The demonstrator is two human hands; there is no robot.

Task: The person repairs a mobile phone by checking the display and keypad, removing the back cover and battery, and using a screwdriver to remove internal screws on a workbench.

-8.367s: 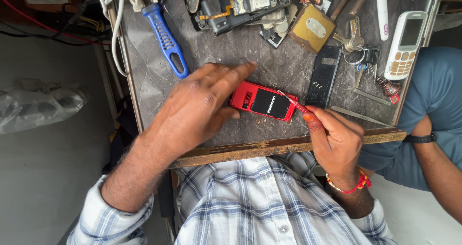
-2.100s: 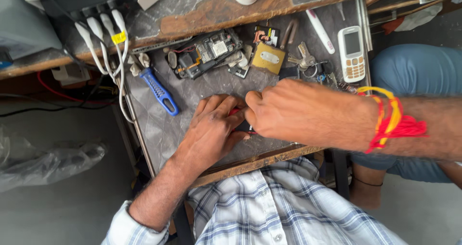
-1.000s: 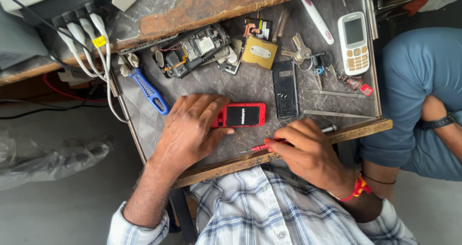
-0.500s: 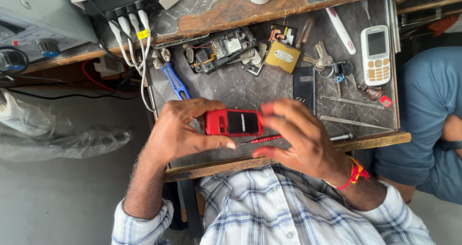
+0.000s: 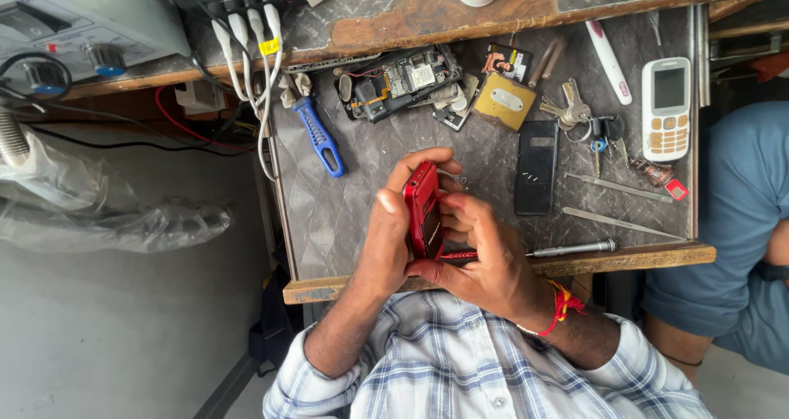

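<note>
A small red phone (image 5: 422,207) stands on its edge above the front of the grey worktop (image 5: 329,213). My left hand (image 5: 393,230) wraps its left side, thumb and fingers curled over the top end. My right hand (image 5: 481,250) presses against its right side with the fingertips on the open face. A red-handled screwdriver (image 5: 559,249) lies under my right hand's fingers, its metal shaft pointing right along the wooden front edge (image 5: 625,259).
On the worktop lie a black phone back cover (image 5: 536,167), a white keypad phone (image 5: 666,108), keys (image 5: 575,111), two metal tweezers (image 5: 616,187), an opened circuit board (image 5: 399,82), a yellow battery (image 5: 503,101) and a blue-handled tool (image 5: 319,135). A person in blue (image 5: 731,246) sits at the right.
The red phone has been lifted from lying flat and turned up onto its edge between both hands. The screwdriver now lies on the worktop's front edge.
</note>
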